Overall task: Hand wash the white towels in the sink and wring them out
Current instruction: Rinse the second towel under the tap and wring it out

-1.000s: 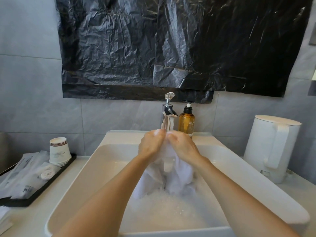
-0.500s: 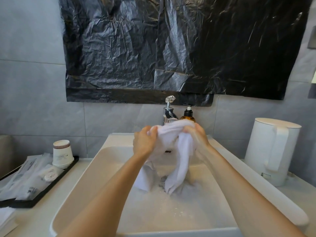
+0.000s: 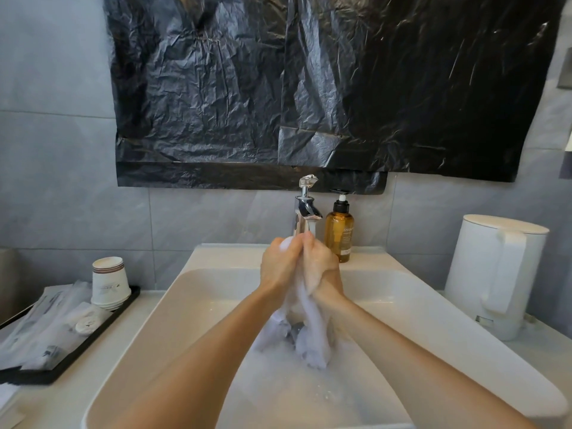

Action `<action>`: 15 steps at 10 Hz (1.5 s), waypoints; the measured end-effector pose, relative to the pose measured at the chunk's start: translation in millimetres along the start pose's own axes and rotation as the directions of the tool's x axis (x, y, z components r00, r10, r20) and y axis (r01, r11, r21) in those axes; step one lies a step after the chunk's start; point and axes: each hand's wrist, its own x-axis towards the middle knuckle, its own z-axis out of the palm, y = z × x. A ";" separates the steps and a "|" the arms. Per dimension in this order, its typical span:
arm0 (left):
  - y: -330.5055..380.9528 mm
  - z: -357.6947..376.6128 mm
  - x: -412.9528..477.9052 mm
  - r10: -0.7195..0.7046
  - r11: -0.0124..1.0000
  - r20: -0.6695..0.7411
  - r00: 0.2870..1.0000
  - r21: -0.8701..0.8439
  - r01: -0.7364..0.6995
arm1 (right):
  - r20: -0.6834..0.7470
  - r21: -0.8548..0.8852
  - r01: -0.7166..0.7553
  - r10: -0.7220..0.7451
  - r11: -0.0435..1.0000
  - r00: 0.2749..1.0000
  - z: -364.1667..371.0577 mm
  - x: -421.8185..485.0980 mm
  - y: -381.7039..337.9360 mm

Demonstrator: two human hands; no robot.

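A wet white towel (image 3: 312, 335) hangs bunched between my two hands over the white sink (image 3: 148, 342). My left hand (image 3: 280, 266) grips its upper part, with a bit of towel showing at the top of the fist. Pressed against it, my right hand (image 3: 323, 270) grips the towel too, suds on its back. The towel's lower ends trail into the soapy water (image 3: 297, 394) in the basin. The chrome tap (image 3: 305, 215) stands just behind my hands.
An amber pump bottle (image 3: 339, 232) stands right of the tap. A white kettle (image 3: 495, 274) sits on the counter at the right. At the left, a black tray (image 3: 62, 363) holds stacked paper cups (image 3: 110, 283) and wrapped toiletries. Black plastic sheeting (image 3: 309, 88) covers the wall above.
My hands had spread apart and lifted the towel higher half a second ago. Now they are pressed together again, lower, with the towel bunched between them.
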 end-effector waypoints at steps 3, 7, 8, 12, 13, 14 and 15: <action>1.6 -5.4 -1.2 0.082 0.956 -0.090 0.993 0.290 -0.052 | -0.125 -0.126 0.290 -0.305 0.949 0.944 -12.4 -7.3 7.0; 11.6 -47.5 24.5 -0.202 0.952 -0.183 0.962 -0.267 0.149 | 0.209 0.554 -0.180 0.074 0.813 0.975 -24.5 7.7 29.0; 9.6 -43.2 19.0 -0.150 0.979 -0.116 0.982 -0.154 0.131 | -0.002 0.771 -0.096 0.154 0.630 0.988 -35.9 13.5 22.8; -10.7 12.4 -1.0 -0.063 0.991 0.210 0.976 -0.099 0.086 | -0.283 0.374 0.257 -0.155 0.891 0.947 5.4 -2.1 -1.5; -13.8 7.9 3.8 -0.060 0.992 0.092 0.994 -0.106 0.070 | -0.215 0.251 0.140 -0.085 0.958 0.973 6.6 -6.4 -13.5; -16.4 3.0 6.3 -0.064 0.996 0.020 0.998 -0.062 0.065 | -0.258 0.168 0.090 -0.044 0.982 0.965 5.5 -4.6 -9.9; -14.2 2.7 2.7 -0.091 0.996 -0.007 0.996 -0.007 0.091 | -0.267 -0.147 0.264 -0.296 0.953 0.917 -9.4 -15.0 -5.4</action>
